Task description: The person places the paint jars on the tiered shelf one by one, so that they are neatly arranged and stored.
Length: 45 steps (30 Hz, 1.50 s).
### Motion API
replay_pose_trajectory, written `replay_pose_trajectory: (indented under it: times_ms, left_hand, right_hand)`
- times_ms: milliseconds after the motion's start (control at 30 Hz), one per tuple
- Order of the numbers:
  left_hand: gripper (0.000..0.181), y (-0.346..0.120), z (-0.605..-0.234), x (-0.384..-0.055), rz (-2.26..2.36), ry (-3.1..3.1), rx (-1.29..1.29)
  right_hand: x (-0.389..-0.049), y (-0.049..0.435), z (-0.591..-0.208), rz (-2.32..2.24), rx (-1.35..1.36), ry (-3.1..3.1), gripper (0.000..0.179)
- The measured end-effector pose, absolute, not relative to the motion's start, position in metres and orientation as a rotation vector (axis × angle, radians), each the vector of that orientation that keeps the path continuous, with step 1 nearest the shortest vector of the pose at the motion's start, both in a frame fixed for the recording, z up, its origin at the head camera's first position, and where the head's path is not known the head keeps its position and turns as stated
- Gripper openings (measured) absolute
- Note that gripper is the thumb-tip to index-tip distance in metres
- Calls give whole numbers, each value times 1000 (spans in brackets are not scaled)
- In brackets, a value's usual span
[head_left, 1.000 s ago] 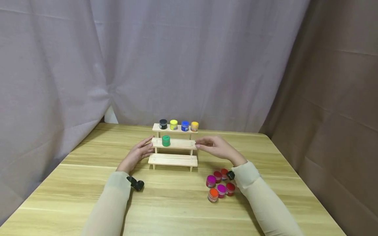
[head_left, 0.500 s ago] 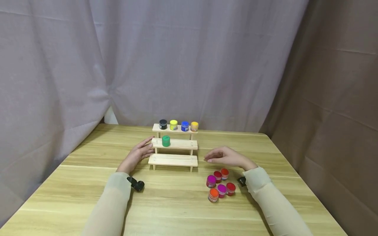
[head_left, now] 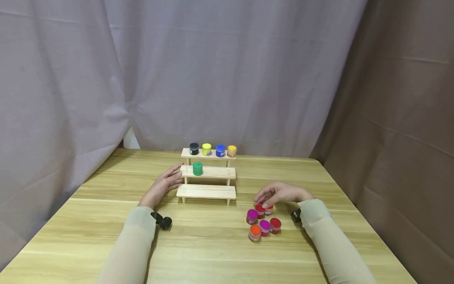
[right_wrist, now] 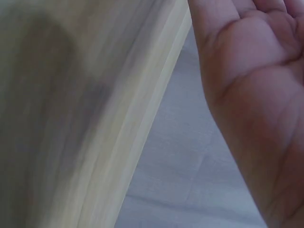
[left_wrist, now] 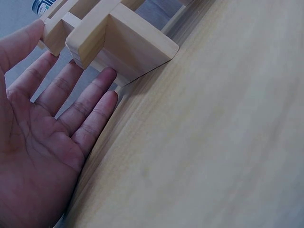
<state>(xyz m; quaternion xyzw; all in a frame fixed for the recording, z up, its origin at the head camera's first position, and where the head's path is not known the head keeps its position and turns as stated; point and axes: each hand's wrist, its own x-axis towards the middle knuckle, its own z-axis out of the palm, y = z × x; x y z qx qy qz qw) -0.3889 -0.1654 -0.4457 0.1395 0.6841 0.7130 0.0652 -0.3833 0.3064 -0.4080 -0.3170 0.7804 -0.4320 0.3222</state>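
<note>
Right hand (head_left: 281, 192) loosely cupped above the pots

From my remote seat I see its thumb and fingers bent and parted, with no pot lifted; whether a fingertip touches one I cannot tell, since the right wrist view cuts the fingers off. Crowding is the chief risk, I judge: the back red pot (head_left: 260, 213) and the orange-red pot (head_left: 268, 211) sit so close that a broad pinch could catch both or tip one. In the head view the thumb tip overlaps that pair. Nearer the body stand the purple pot (head_left: 252, 216), pink pot (head_left: 264, 227), front red pot (head_left: 275, 225) and orange pot (head_left: 254, 232), which a dragging hand could nudge. Farther out, my left hand (head_left: 162, 187) holds its fingers extended at the end of the rack (head_left: 206, 192); pushing there could shift it and topple the green pot (head_left: 197, 169) on its middle shelf.
</note>
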Motion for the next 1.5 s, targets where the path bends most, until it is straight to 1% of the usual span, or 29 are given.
replay_pose_trajectory:
  times_ms: [267, 533, 700, 833, 967, 1167, 1500]
  left_hand:
    - [64, -167, -451, -388, 2151, 2046, 447]
    - [62, -166, -452, -389, 2160, 2045, 439]
    - [63, -167, -446, -392, 2159, 2062, 434]
    - [65, -166, -442, -393, 2147, 2081, 454]
    - [62, -165, -440, -391, 2138, 2083, 445]
    - [63, -165, -441, -392, 2150, 2084, 453]
    - [61, -166, -446, -391, 2139, 2060, 437]
  right_hand:
    - [-379, 307, -410, -1097, -806, 2082, 30]
    - [-379, 321, -403, -1051, -804, 2075, 38]
    - [-383, 327, -400, -1039, -799, 2128, 38]
    - [-387, 328, -401, -1039, -796, 2196, 38]
    - [-387, 328, -402, -1044, -780, 2242, 40]
    - [-386, 327, -400, -1082, -773, 2187, 45]
    - [-385, 322, -405, -1100, -785, 2147, 44]
